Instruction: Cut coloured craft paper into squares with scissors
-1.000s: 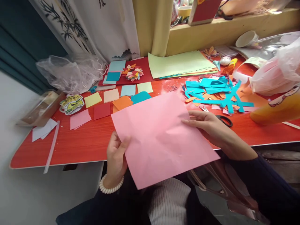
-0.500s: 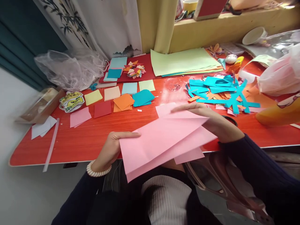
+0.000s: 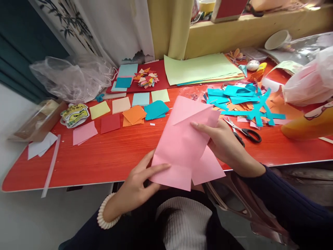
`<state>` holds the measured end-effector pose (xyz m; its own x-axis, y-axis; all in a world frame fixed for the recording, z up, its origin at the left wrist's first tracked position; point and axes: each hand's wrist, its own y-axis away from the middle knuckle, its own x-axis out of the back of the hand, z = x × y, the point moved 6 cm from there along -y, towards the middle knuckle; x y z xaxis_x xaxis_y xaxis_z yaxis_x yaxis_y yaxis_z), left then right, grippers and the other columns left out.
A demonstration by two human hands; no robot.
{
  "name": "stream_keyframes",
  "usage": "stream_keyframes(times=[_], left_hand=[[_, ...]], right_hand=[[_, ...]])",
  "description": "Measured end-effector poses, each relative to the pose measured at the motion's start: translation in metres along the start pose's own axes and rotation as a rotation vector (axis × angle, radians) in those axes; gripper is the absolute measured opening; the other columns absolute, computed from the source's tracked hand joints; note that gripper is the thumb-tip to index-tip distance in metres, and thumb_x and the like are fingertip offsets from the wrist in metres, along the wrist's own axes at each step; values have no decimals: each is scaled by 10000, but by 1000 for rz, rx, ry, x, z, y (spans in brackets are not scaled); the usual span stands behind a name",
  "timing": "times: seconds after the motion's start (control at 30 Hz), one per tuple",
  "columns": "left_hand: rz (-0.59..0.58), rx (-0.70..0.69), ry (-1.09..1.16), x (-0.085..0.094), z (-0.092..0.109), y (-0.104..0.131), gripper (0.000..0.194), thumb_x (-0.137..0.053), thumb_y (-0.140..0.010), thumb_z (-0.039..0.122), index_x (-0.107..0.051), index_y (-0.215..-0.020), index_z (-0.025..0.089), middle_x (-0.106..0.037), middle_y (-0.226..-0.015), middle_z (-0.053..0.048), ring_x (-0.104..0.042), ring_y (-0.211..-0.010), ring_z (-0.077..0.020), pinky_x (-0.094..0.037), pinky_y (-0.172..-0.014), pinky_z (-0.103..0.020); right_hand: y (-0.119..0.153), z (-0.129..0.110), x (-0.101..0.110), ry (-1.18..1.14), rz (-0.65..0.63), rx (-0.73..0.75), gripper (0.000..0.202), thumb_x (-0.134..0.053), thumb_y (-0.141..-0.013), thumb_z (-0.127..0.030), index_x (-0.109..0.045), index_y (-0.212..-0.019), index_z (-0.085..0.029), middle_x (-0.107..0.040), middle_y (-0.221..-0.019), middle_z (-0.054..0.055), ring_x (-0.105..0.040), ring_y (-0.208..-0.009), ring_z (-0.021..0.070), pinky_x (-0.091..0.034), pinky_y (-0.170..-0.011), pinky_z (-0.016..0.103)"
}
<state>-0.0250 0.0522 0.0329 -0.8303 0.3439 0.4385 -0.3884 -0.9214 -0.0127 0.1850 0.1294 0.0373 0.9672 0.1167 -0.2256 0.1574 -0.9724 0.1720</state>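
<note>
Between my hands is a folded sheet of pink paper (image 3: 182,146), tilted over the table's front edge. My left hand (image 3: 142,180) grips its lower left side, fingers on top. With the thumb on its face, my right hand (image 3: 229,146) holds the right side; the other fingers are behind the paper. A further pink flap (image 3: 208,168) shows under its lower right. Black-handled scissors (image 3: 244,132), blades parted, lie just beyond my right hand.
Small squares of coloured paper, such as orange (image 3: 134,115) and blue (image 3: 156,110), lie on the red table (image 3: 117,156). Blue and orange scraps (image 3: 241,97) are heaped at right, near a yellow bottle (image 3: 309,125). Large green sheets (image 3: 200,69) lie at the back.
The pink paper has turned from lying crosswise to more upright, its far end now toward the back. My right hand has come nearer, uncovering the scissors. My left hand has shifted right and down.
</note>
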Motion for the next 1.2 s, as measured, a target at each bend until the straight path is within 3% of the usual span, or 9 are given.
stream_keyframes(times=[0.07, 0.13, 0.2, 0.3, 0.43, 0.6, 0.83, 0.97, 1.2], left_hand=[[-101, 41, 152, 4, 4, -5, 668, -839, -575, 348, -633, -1211, 323, -381, -1484, -79, -386, -1342, -350, -420, -1043, -465], [-24, 80, 353, 15, 6, -18, 762, -840, -565, 415, -575, -1273, 319, -415, -1461, -102, -439, -1308, -341, -449, -1020, -464], [131, 114, 478, 24, 8, -34, 651, -778, -660, 444, -581, -1256, 276, -526, -1365, -128, -551, -1205, -306, -512, -950, -416], [254, 145, 525, 21, 16, -56, 428, -725, -741, 400, -665, -1108, 186, -659, -1171, -129, -637, -1058, -272, -562, -841, -357], [376, 127, 551, 12, 25, -62, 281, -751, -723, 333, -718, -948, 167, -728, -947, -78, -681, -862, -222, -574, -719, -302], [415, 187, 528, 5, 16, -53, 288, -775, -695, 327, -727, -931, 169, -730, -930, -66, -675, -825, -211, -557, -675, -281], [412, 186, 544, 2, 14, -54, 276, -784, -684, 332, -722, -902, 175, -730, -936, -60, -680, -834, -204, -555, -672, -259], [381, 207, 600, 0, 11, -55, 281, -769, -695, 376, -727, -871, 161, -730, -911, -74, -683, -825, -217, -558, -662, -275], [448, 212, 626, -2, 10, -53, 243, -774, -691, 351, -728, -823, 152, -735, -863, -62, -682, -787, -210, -564, -660, -289]], right_hand=[[-3, -8, 2, 41, -5, 44, 235, -726, -750, -365, -659, -914, -210, -686, -962, 39, -645, -889, 210, -529, -739, 319], [-3, -15, -2, 85, -82, 45, 227, -736, -741, -358, -674, -895, -203, -691, -921, 31, -649, -844, 198, -523, -696, 302], [1, -19, -14, 136, -204, 11, 225, -740, -734, -360, -688, -874, -192, -696, -901, 32, -651, -810, 194, -518, -666, 295], [10, -22, -31, 189, -306, -39, 251, -729, -743, -353, -695, -935, -194, -700, -954, 40, -649, -845, 199, -516, -686, 296], [11, -22, -31, 240, -156, 1, 245, -721, -747, -392, -674, -860, -180, -682, -867, 42, -623, -772, 176, -476, -605, 259], [10, -19, -21, 318, -46, 64, 367, -714, -721, -496, -573, -620, -173, -539, -607, -7, -460, -523, 92, -309, -439, 224], [13, -23, -24, 388, 0, 115, 412, -695, -707, -568, -577, -619, -182, -504, -586, -4, -449, -539, 108, -308, -440, 236], [13, -21, -27, 384, -52, 109, 411, -682, -721, -572, -587, -629, -183, -520, -592, 3, -473, -564, 121, -338, -455, 239], [13, -16, -28, 330, -86, 47, 350, -714, -714, -520, -603, -665, -192, -545, -616, 3, -510, -584, 136, -371, -494, 257]])
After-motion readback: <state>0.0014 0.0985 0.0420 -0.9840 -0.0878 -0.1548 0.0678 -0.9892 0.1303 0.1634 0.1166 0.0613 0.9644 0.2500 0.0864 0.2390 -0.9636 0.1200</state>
